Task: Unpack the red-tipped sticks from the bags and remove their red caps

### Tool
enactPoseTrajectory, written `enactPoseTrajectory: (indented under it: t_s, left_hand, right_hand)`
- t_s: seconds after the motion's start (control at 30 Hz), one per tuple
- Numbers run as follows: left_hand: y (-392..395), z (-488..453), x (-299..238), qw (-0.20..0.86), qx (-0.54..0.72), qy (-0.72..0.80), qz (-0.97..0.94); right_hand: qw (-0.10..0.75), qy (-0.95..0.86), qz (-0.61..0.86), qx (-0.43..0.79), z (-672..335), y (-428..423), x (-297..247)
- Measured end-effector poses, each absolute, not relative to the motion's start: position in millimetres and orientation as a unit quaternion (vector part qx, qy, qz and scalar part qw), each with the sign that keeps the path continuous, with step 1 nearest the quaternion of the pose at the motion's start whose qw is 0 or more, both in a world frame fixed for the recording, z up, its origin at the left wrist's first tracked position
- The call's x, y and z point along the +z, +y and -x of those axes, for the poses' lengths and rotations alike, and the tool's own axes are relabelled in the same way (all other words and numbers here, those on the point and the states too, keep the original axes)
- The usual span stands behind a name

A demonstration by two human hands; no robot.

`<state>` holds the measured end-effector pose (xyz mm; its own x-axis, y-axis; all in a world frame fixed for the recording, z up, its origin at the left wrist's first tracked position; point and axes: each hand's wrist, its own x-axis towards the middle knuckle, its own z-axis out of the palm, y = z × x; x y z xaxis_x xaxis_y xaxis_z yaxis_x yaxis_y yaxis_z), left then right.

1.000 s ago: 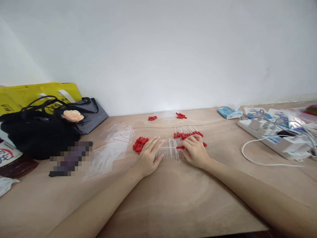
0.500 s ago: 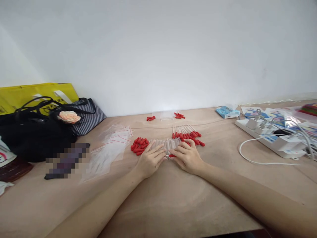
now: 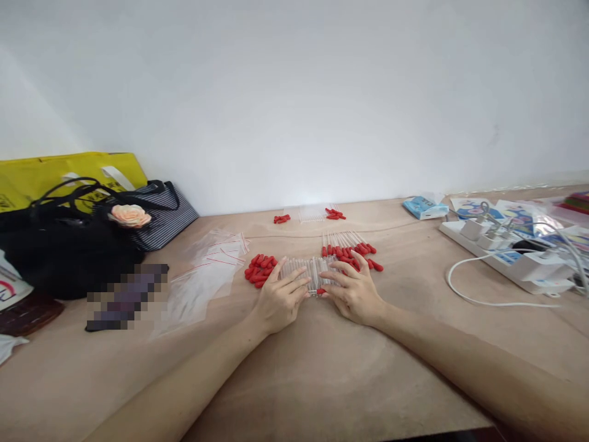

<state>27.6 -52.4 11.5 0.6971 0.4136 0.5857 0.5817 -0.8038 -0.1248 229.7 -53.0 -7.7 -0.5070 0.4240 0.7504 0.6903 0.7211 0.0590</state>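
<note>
My left hand (image 3: pixel 281 298) is closed on a thin glass tube (image 3: pixel 313 293) whose end shows between the hands; the rest is hidden by my fingers. Across from it, my right hand (image 3: pixel 356 290) pinches a red rubber bulb (image 3: pixel 321 291) at that end of the tube. Its upper fingers are spread above the work. Just beyond my fingertips lies a row of clear glass tubes (image 3: pixel 313 270). Loose red rubber bulbs (image 3: pixel 260 270) are heaped beside my left hand. Past my right hand lie glass droppers with red bulbs (image 3: pixel 346 251), side by side.
Clear zip bags (image 3: pixel 202 288) lie to the left, near a pixelated dark object (image 3: pixel 129 299) and a black bag (image 3: pixel 69 258). More red bulbs (image 3: pixel 335 214) rest by the wall. A power strip (image 3: pixel 506 258) with a white cable (image 3: pixel 488 302) and a blue packet (image 3: pixel 424 207) occupy the right.
My right hand's fingers have lifted and spread a little, showing more of the tubes. My left hand has barely moved. The view has shifted slightly.
</note>
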Motion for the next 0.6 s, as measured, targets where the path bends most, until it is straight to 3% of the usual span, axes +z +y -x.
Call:
enactPoseTrajectory:
  t_s: [0.37, 0.6]
  left_hand:
    - [-47.8, -9.2, 9.6, 0.156, -0.307, -0.335, 0.877]
    - [-40.3, -19.0, 21.6, 0.002, -0.335, -0.474, 0.815]
  right_hand:
    - [0.397, -0.831, 0.365, -0.133, -248.3, -52.5, -5.0]
    - [0.4, -0.768, 0.492, -0.089, -268.4, -34.6, 1.1]
